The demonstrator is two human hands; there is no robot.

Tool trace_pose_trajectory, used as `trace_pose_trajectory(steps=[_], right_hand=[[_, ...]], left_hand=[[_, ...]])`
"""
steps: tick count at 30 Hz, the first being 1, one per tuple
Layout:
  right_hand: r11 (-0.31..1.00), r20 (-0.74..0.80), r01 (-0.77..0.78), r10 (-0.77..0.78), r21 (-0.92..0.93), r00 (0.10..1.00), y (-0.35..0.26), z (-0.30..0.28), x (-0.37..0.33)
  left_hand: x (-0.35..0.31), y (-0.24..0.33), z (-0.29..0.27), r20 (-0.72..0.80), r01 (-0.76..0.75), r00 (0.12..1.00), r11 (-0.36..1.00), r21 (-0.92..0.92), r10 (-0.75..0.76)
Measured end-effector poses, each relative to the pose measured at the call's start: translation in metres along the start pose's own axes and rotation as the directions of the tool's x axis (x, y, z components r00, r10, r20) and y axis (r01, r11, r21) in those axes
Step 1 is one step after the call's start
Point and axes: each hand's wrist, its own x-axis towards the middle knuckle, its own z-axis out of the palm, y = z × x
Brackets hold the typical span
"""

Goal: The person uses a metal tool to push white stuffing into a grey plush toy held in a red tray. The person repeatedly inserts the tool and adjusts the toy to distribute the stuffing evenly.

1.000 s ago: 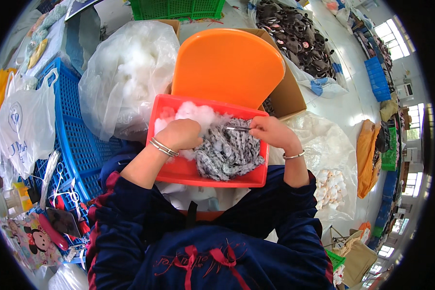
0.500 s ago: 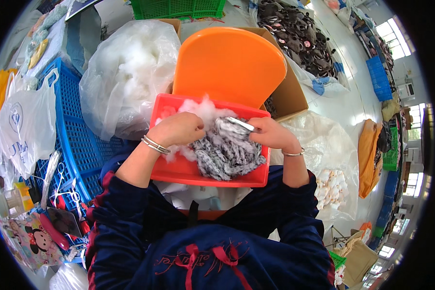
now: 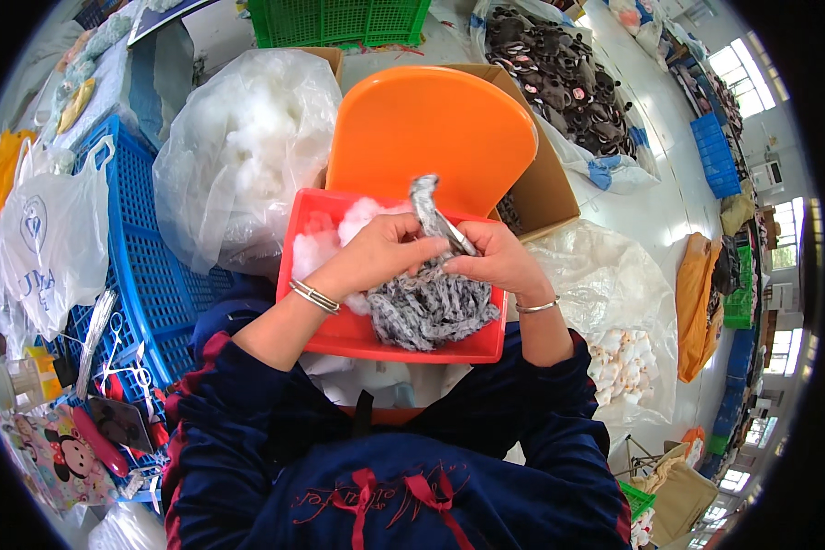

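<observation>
A slim, shiny metal tool that looks like tweezers (image 3: 462,242) is pinched in my right hand (image 3: 497,260). Its tip meets a narrow, fuzzy black-and-white plush piece (image 3: 423,197), which stands up above my fingers. My left hand (image 3: 380,252) is closed around the lower part of that piece, close beside my right. Below both hands, a heap of similar plush pieces (image 3: 431,313) lies in a red tray (image 3: 394,350) over my lap. White stuffing (image 3: 362,215) fills the tray's left side, partly hidden by my left hand.
An orange chair (image 3: 431,128) stands just beyond the tray, against a cardboard box (image 3: 557,188). Left of it sits a clear bag of stuffing (image 3: 247,156); a blue crate (image 3: 156,275) with scissors (image 3: 140,376) is nearer. Small white pieces (image 3: 621,367) lie on plastic at right.
My left hand has moved right from the stuffing to grip a plush piece. That piece now stands up at the tool's tip, and my right hand has turned inward.
</observation>
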Motion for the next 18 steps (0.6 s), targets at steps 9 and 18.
trace_pose_trajectory(steps=[9,18], right_hand=[[0.973,0.016,-0.090,0.089,0.214,0.996,-0.010,-0.005,-0.001],[0.972,0.022,-0.069,0.066,0.223,0.998,-0.008,-0.003,0.004]], left_hand=[[-0.003,0.009,-0.010,-0.218,-0.046,0.976,0.991,-0.123,0.018],[-0.002,0.007,-0.017,-0.239,-0.044,0.971,0.990,-0.132,0.012]])
